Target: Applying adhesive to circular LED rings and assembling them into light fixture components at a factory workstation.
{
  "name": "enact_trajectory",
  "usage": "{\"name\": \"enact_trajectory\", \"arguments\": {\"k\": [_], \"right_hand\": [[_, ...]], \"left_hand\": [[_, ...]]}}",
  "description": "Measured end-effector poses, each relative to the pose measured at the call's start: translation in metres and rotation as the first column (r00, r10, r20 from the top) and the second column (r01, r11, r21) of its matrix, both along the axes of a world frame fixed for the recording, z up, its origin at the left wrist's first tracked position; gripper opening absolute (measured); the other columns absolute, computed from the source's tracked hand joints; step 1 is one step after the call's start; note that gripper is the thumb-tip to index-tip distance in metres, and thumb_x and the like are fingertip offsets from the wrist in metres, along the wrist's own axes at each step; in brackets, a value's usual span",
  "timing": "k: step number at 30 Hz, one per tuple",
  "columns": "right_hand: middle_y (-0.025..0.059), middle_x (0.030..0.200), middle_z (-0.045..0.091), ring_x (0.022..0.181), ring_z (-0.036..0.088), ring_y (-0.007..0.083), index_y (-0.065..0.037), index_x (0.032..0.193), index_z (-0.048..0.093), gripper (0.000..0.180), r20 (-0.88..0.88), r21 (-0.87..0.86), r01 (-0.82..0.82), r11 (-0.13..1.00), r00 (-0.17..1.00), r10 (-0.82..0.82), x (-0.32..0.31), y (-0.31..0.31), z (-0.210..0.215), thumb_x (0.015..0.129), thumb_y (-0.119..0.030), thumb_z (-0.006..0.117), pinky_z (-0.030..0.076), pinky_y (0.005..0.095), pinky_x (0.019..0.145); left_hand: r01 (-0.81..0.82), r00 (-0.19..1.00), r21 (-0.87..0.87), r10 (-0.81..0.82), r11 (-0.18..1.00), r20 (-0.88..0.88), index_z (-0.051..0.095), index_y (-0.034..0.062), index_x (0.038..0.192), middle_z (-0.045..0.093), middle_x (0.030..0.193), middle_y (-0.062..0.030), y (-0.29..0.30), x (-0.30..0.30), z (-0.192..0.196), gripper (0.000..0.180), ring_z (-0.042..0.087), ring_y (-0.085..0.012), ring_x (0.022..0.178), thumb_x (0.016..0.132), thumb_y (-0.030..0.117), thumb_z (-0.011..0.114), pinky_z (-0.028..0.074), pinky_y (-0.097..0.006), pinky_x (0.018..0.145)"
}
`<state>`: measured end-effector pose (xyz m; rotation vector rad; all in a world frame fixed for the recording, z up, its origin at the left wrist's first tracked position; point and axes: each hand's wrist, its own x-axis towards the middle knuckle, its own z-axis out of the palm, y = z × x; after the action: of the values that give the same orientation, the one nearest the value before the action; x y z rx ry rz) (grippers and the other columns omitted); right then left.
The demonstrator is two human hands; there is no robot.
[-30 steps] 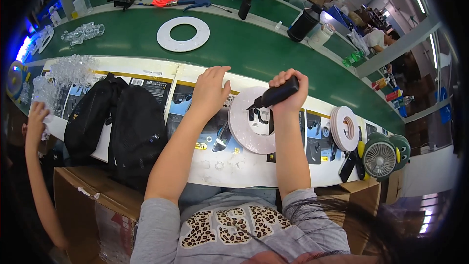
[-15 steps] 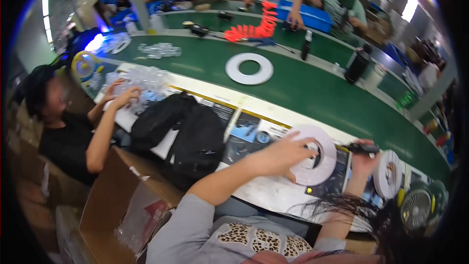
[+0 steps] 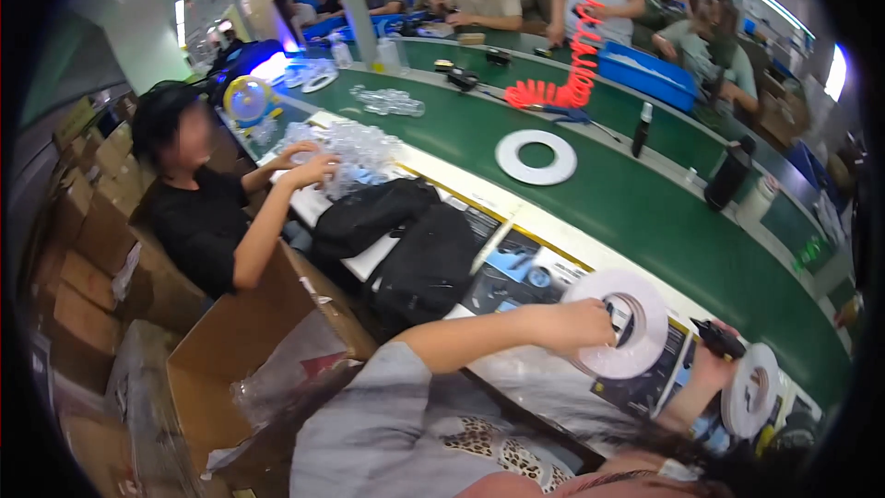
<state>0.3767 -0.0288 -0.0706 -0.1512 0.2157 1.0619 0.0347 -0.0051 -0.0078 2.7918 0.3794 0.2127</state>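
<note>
My left hand [image 3: 579, 324] grips the edge of a large white tape roll [image 3: 631, 323] that stands tilted on the workbench. My right hand [image 3: 708, 371] holds a black pen-like tool [image 3: 719, 339] just right of that roll. A second white roll [image 3: 751, 389] stands upright against my right wrist. Printed boxes [image 3: 525, 272] lie flat on the bench under both hands.
Two black bags [image 3: 406, 240] lie left of my hands. A co-worker in black [image 3: 198, 212] at the left handles clear plastic pieces [image 3: 355, 148]. A flat white ring [image 3: 536, 157] lies on the green conveyor [image 3: 645, 212]. An open cardboard box [image 3: 249, 350] stands below the bench.
The view has swung left, bringing the co-worker and cardboard boxes into sight. My left hand moved onto the large white roll and took hold of it. My right hand dropped lower with the tool.
</note>
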Motion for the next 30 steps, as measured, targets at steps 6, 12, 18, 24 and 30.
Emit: {"name": "enact_trajectory", "arguments": {"k": [6, 12, 18, 24, 30], "right_hand": [[0.0124, 0.083, 0.061, 0.082, 0.056, 0.0295, -0.003, 0.083, 0.055, 0.028, -0.07, -0.001, -0.031, 1.0, 0.997, 0.031, -0.036, 0.001, 0.029, 0.082, -0.031, 0.051, 0.046, 0.0486, 0.086], [0.0104, 0.08, 0.06, 0.078, 0.055, 0.0284, -0.005, 0.083, 0.053, 0.029, -0.122, -0.04, 0.053, 0.998, 0.991, -0.057, -0.039, -0.008, 0.045, 0.083, -0.033, 0.053, 0.046, 0.0455, 0.081], [0.0066, 0.08, 0.06, 0.076, 0.055, 0.026, -0.008, 0.084, 0.054, 0.032, -0.052, -0.104, 0.075, 0.992, 0.995, -0.08, -0.038, 0.001, 0.029, 0.086, -0.038, 0.043, 0.046, 0.0452, 0.078], [0.0027, 0.071, 0.055, 0.067, 0.054, 0.0175, -0.009, 0.077, 0.052, 0.027, 0.05, -0.041, 0.054, 0.998, 0.997, -0.052, -0.058, 0.0, 0.049, 0.087, -0.034, 0.05, 0.045, 0.0355, 0.07], [0.0015, 0.067, 0.046, 0.064, 0.046, 0.0146, -0.01, 0.075, 0.047, 0.027, 0.332, -0.028, 0.04, 0.999, 0.943, -0.029, -0.086, 0.004, 0.058, 0.088, -0.033, 0.05, 0.042, 0.0308, 0.068]], "left_hand": [[-0.111, 0.984, 0.184, 0.083, 0.977, 0.156, 0.061, 0.0052, 0.103, 0.061, 0.089, -0.0108, 0.041, 0.017, 0.013, 0.043, 0.058, -0.0306, 0.093, 0.063, 0.015, 0.074, 0.044, -0.042, 0.084], [-0.19, 0.981, 0.307, 0.172, 0.933, 0.084, 0.05, 0.0102, 0.127, 0.053, 0.128, -0.0145, 0.122, 0.079, 0.041, 0.067, 0.041, -0.032, 0.129, 0.066, 0.012, 0.079, 0.032, -0.047, 0.107], [-0.313, 0.917, 0.204, 0.24, 0.928, 0.318, 0.051, 0.0097, 0.125, 0.053, 0.127, -0.0148, 0.115, 0.052, 0.003, 0.057, 0.043, -0.0331, 0.128, 0.072, 0.012, 0.073, 0.033, -0.047, 0.105], [-0.529, 0.752, -0.026, 0.483, 0.848, 0.449, 0.056, 0.0046, 0.119, 0.057, 0.122, -0.0142, 0.078, -0.023, -0.021, 0.038, 0.051, -0.0314, 0.12, 0.082, 0.005, 0.064, 0.04, -0.038, 0.101], [-0.504, 0.676, -0.435, 0.654, 0.746, 0.338, 0.052, 0.0021, 0.126, 0.057, 0.123, -0.0154, 0.065, -0.033, -0.052, 0.041, 0.052, -0.0312, 0.117, 0.087, 0.013, 0.062, 0.04, -0.037, 0.1]]}}
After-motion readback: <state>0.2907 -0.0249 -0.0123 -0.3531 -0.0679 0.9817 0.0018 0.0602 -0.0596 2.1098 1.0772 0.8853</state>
